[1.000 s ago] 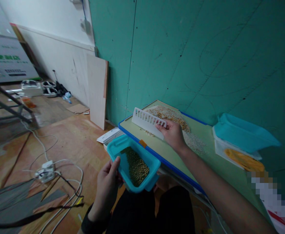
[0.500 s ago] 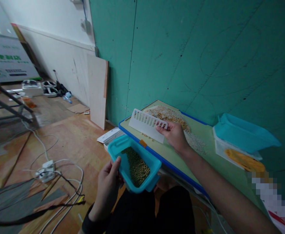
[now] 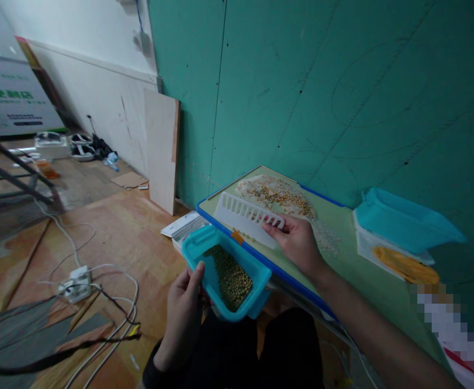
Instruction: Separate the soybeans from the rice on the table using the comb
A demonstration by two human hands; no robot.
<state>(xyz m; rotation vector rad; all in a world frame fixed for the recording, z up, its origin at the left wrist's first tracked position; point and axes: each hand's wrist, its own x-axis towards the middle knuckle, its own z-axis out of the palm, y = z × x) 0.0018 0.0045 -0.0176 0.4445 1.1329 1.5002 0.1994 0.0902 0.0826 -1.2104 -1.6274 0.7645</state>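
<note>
My left hand point(image 3: 186, 302) grips the near left rim of a turquoise plastic container point(image 3: 204, 243), thumb on top. Small green beans and larger yellow soybeans point(image 3: 235, 283) lie inside it. The container is tilted and held just below the table's blue edge. In my right hand point(image 3: 296, 237) is a white slotted plastic scraper point(image 3: 241, 213), its long lower edge down on the pale green tabletop point(image 3: 342, 275). A few soybeans lie between the scraper and the blue edge. Behind it, a spread pile of mixed grains and beans point(image 3: 277, 194) covers the table's far part.
On the table's right are a turquoise scoop-like bin point(image 3: 409, 219) and an orange-yellow item point(image 3: 405, 265) on white plastic. A green wall point(image 3: 285, 81) borders the table behind. White cables and a power strip point(image 3: 77, 283) lie on the floor at left. A board point(image 3: 162, 151) leans against the wall.
My right hand has drawn the scraper down toward the table's near edge, uncovering more of the pile behind. The container in my left hand has shifted slightly right.
</note>
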